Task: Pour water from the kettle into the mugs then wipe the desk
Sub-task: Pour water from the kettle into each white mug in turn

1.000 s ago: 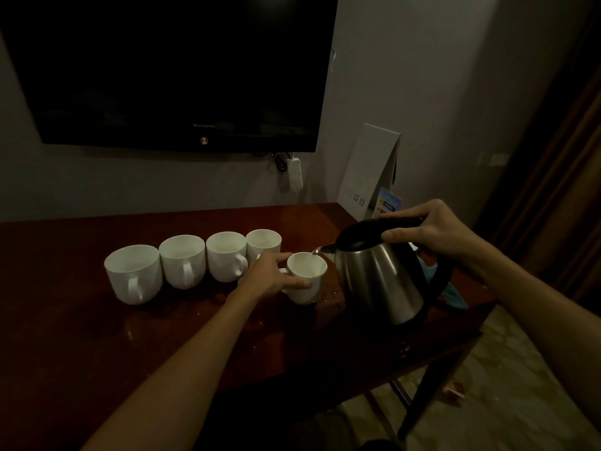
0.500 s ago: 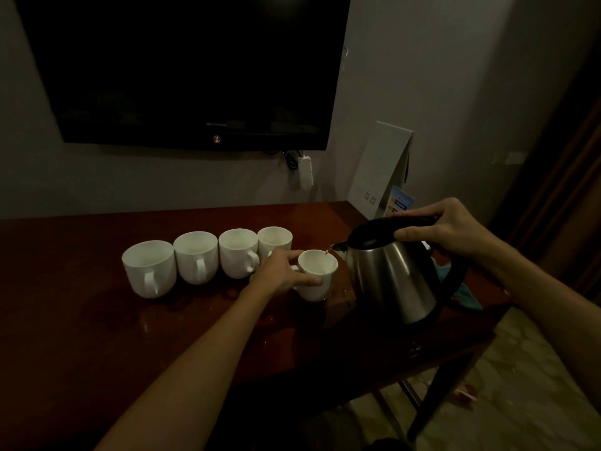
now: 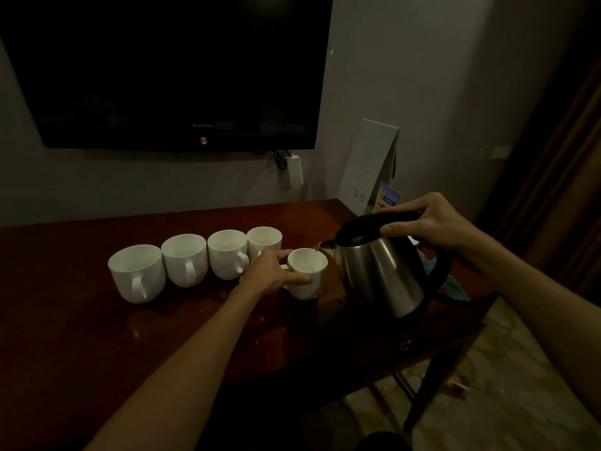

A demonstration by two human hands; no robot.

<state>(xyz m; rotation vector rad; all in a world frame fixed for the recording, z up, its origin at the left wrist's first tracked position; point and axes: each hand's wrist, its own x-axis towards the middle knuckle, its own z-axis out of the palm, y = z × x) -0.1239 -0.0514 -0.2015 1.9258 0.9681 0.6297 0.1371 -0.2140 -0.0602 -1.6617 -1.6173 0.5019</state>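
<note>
A steel kettle (image 3: pixel 379 275) with a black lid is tilted left, its spout over the rim of a small white mug (image 3: pixel 307 275). My right hand (image 3: pixel 429 224) grips the kettle's black handle from above. My left hand (image 3: pixel 271 271) wraps the small mug from its left side and holds it on the dark wooden desk (image 3: pixel 81 336). Several more white mugs stand in a row to the left: a large one (image 3: pixel 136 271), another (image 3: pixel 184 259), a third (image 3: pixel 227 253) and a smaller one (image 3: pixel 264 239) behind my left hand.
A blue cloth (image 3: pixel 453 288) lies on the desk behind the kettle. A dark TV (image 3: pixel 169 70) hangs on the wall above. A white standing card (image 3: pixel 367 167) leans at the desk's back right corner. The desk's right edge drops to a pale floor (image 3: pixel 520 385).
The view has shifted slightly; the kettle stays tilted at the small mug, with both hands holding as before.
</note>
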